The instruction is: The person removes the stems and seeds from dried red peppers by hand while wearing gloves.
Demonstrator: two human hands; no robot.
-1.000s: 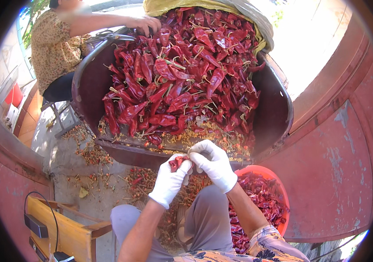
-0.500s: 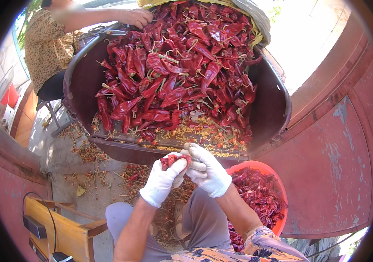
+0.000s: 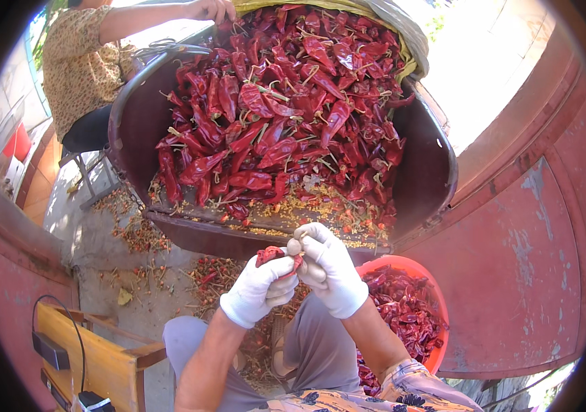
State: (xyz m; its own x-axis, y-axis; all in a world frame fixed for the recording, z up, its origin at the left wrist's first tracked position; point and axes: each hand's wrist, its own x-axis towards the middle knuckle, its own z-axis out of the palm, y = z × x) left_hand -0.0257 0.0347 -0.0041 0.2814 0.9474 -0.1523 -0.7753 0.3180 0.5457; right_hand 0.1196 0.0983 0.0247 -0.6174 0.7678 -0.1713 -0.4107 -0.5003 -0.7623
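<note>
In front of the loaded cart, a dried red chili pepper [image 3: 270,256] is gripped in my white-gloved left hand [image 3: 257,286]; its fingers wrap round the pod and cover part of it. Right beside it, my gloved right hand [image 3: 330,271] has thumb and finger pinched together at the pod's edge. What sits between those fingertips is hidden. Beyond both hands lies a large heap of dried red chili peppers [image 3: 272,123] in a dark red metal cart [image 3: 424,158]. Yellow seeds [image 3: 320,206] and stem bits are scattered along its near edge.
An orange-red tub [image 3: 437,302] of chili peppers stands by my right knee. Stems and seeds litter the floor [image 3: 128,268]. A wooden stool [image 3: 100,347] carrying a cable is at lower left. Another person's hand [image 3: 212,9] reaches to the heap's far left.
My right hand's fingertips have closed into a pinch beside the pod, which my left hand still holds. The co-worker's hand has shifted slightly up. The view has moved a little.
</note>
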